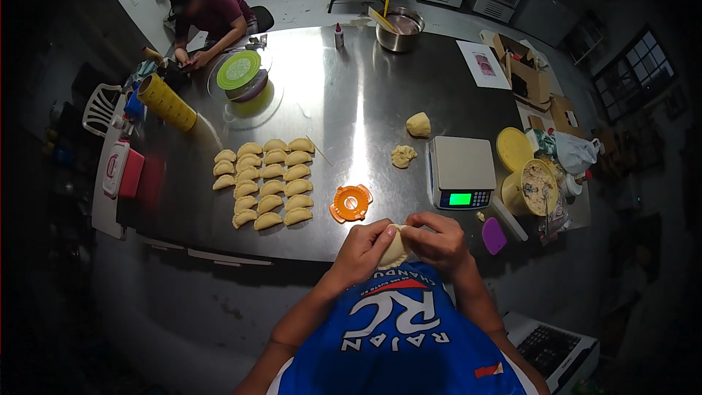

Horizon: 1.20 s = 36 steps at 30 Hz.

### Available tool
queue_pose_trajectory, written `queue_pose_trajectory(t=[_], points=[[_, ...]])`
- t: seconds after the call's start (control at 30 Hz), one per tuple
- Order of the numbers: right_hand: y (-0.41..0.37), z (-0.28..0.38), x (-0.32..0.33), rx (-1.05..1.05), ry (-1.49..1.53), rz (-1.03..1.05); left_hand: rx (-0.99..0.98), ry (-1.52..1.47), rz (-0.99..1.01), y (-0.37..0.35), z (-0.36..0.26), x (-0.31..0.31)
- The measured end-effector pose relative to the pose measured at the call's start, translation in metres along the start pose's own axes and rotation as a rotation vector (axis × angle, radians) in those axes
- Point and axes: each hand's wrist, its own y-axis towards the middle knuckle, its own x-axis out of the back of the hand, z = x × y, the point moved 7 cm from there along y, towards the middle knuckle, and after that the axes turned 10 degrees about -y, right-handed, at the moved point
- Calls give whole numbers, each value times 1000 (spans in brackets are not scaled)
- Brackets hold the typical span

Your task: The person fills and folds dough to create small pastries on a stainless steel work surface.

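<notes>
Between my two hands, just off the table's near edge, is a pale dough empanada (394, 253). My left hand (360, 250) grips its left side, thumb pressed on the dough. The fingers of my right hand (437, 240) pinch its upper right edge. An orange dough press mold (351, 203) lies on the steel table (329, 117) just beyond my left hand. Further left, several folded empanadas (271, 186) lie in rows. Two lumps of dough, a smooth one (418, 125) and a rougher one (403, 156), lie ahead of my right hand.
Right of the dough stands a digital scale (462, 168) with a lit green display. Beside it are a yellow tub of filling (532, 189) and a purple scraper (494, 235). A metal pot (399, 31) stands at the back. Across the table sits another person (212, 18).
</notes>
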Motion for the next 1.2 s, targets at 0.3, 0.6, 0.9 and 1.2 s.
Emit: queue_pose_trajectory(t=[0.3,0.6,0.9,1.2], points=[[0,3,-1,83,-91,40,14,-58,-5,0,0,-5],[5,-4,0,-98,84,122,-28,-108,-64,-1,2,-1],[-24,-37,-26,-681,636,66,-57,-93,-55,-3,0,-7],[-20,-26,-8,-555,269,50,65,-87,-39,-8,7,-15]])
